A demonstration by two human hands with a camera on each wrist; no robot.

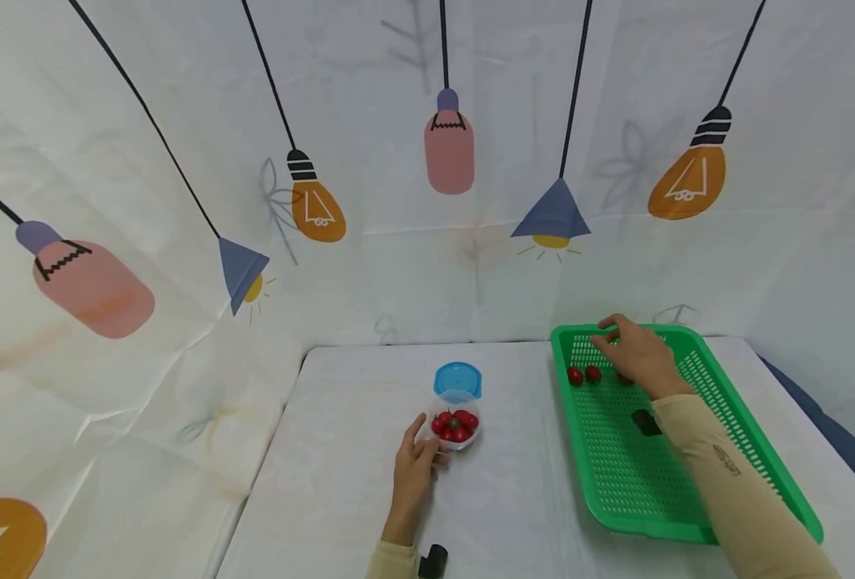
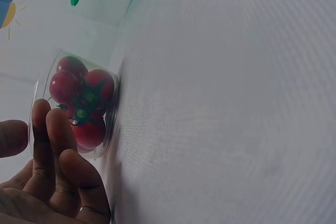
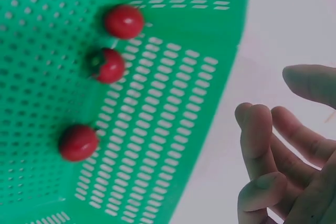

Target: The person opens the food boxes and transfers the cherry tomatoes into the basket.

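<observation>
Tomatoes [image 1: 454,426], round red, in clear plastic tub [image 1: 463,445]; left hand [image 1: 414,470] relaxed at left side; right hand [image 1: 639,355] empty above green plastic basket [image 1: 626,490], far end.

A small booth-like space, home or workshop hard to tell — creased white sheeting [image 1: 384,281] behind and at left, printed with blue lamps [image 1: 552,211] and orange bulbs [image 1: 318,213] — a white-covered table [image 1: 514,498] close against it
</observation>
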